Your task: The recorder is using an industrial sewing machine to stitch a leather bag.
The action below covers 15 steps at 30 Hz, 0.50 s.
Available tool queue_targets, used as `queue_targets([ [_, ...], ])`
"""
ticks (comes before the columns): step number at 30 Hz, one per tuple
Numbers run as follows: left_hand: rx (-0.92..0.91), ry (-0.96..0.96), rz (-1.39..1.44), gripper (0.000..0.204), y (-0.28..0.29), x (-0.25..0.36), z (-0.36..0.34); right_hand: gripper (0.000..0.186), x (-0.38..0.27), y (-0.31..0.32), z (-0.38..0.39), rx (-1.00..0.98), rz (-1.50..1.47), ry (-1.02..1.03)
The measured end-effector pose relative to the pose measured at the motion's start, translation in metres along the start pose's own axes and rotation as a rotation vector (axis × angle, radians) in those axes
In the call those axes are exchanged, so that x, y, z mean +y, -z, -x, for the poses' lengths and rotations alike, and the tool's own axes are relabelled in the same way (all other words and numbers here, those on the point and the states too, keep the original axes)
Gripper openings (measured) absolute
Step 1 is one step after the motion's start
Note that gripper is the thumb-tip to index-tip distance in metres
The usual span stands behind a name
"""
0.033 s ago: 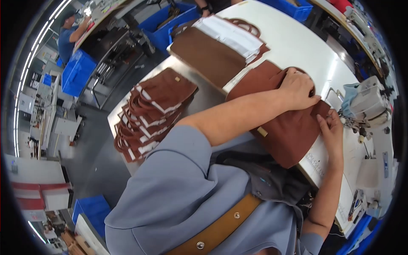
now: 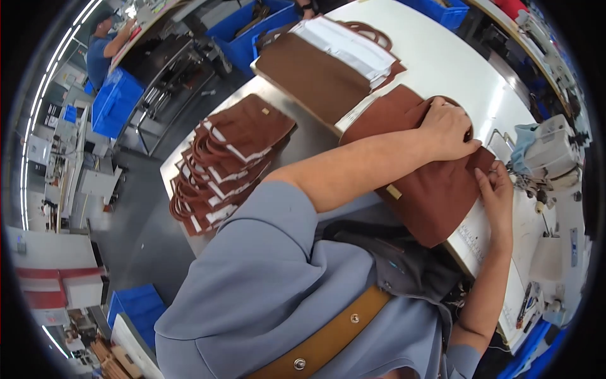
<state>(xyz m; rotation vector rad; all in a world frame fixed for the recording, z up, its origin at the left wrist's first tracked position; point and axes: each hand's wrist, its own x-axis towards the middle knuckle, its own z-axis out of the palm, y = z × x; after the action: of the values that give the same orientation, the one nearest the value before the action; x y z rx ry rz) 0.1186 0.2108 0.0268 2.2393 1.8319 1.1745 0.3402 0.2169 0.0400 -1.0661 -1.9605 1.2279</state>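
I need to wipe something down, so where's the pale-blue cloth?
In the head view, the pale-blue cloth is at the right, against the white sewing machine, above and right of the right hand.

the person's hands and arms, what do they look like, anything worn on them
The left hand and right hand are bare, without gloves; no watch or bracelet shows at either wrist. The left sleeve is plain blue-grey and loose, ending near the elbow. The right sleeve, the same colour, shows only partly, near the lower edge.
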Motion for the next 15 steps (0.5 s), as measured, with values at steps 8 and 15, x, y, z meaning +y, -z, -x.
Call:
queue_targets([
  [8,-0.007,0.026,-0.045,0.045,-0.007,0.000,0.006,0.010,0.009,0.000,-0.003,-0.016,-0.003,0.009],
  [15,0.130,-0.033,-0.052,0.044,0.017,0.004,0.018,0.014,0.017,0.004,-0.005,-0.052,-0.091,0.043],
])
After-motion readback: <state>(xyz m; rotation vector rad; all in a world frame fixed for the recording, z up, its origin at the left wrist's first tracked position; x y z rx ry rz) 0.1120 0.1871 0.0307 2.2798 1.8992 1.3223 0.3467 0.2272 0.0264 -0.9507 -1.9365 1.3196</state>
